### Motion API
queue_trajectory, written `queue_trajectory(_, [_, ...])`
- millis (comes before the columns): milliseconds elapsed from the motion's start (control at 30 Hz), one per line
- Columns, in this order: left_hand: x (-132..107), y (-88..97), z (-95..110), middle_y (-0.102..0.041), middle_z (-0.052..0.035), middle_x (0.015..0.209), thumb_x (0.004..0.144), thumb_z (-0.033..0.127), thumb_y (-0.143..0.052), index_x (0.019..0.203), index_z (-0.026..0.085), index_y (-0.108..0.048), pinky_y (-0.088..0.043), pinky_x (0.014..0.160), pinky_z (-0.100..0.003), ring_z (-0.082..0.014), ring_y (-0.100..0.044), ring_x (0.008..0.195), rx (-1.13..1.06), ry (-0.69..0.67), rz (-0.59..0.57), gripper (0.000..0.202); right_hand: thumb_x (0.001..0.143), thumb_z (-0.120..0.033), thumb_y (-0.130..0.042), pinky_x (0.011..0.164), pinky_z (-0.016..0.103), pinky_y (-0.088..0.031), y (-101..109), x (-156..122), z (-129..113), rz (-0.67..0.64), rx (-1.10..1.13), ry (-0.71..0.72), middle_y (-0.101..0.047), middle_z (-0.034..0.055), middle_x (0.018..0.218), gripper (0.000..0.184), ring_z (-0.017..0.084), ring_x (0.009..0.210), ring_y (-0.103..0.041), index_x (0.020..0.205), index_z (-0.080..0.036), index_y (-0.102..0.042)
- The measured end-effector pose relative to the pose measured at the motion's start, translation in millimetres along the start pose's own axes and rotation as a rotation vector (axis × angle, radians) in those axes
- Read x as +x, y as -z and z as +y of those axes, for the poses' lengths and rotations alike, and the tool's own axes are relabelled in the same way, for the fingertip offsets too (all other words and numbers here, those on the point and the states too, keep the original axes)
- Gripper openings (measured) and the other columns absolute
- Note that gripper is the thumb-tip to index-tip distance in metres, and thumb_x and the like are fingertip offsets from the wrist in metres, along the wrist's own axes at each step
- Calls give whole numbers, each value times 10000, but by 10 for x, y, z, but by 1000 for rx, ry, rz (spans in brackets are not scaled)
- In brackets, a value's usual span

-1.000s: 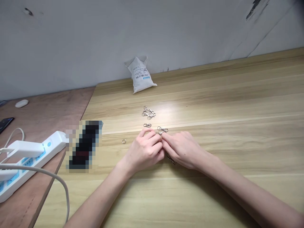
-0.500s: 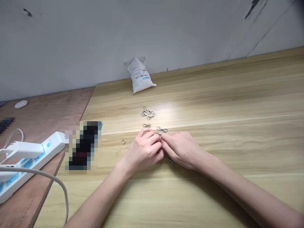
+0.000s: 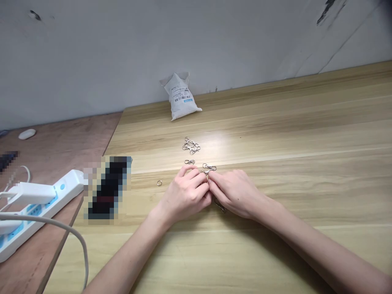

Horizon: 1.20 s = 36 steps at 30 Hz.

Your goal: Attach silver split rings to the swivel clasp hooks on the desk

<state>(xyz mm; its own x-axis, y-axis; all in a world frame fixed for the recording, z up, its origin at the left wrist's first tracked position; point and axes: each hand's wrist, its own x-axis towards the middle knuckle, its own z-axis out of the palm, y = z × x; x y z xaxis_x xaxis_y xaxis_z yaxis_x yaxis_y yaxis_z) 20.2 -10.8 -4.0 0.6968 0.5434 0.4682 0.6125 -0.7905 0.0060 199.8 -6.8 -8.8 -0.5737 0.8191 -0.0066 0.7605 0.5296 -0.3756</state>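
Skipping past the strip [image 3: 69, 181] and a blurred dark item [image 3: 107, 188]: ring [image 3: 159, 183] flat on the surface [image 3: 294, 171], left of my left hand [image 3: 188, 188], apart from it; left is the nearer hand. Lone clip [image 3: 189, 162] just beyond my left knuckles, long axis sideways; pile [image 3: 191, 146] past that. Left fingers [image 3: 200, 190] bent in, closed, pinching what looks like the held clip [image 3: 206, 172]; pads hidden. Held clip sits right at the tips where both hands meet, long axis running across me, from left tips to right tips, so neither hand is clearly nearer. Far clip [image 3: 209, 166] just beyond it, nearly parallel. Near clip [image 3: 220, 206] on my side, slanting, partly under my right hand [image 3: 235, 192]; can't tell if touching. Right fingers [image 3: 217, 179] also closed, tips at the held clip's right end, exact grip hidden.
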Motion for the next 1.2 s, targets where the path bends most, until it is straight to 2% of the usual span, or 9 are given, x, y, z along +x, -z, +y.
queue_trajectory(1200, [-4, -3, 0, -618, -5, 690, 823, 138, -520, 656, 186, -562, -474, 910, -356, -140, -560, 673, -35, 38, -25, 179, 949, -261, -339, 546, 289, -135, 2, 13, 4, 23, 45, -16, -580, -7, 604, 263, 111, 495, -321, 724, -193, -458])
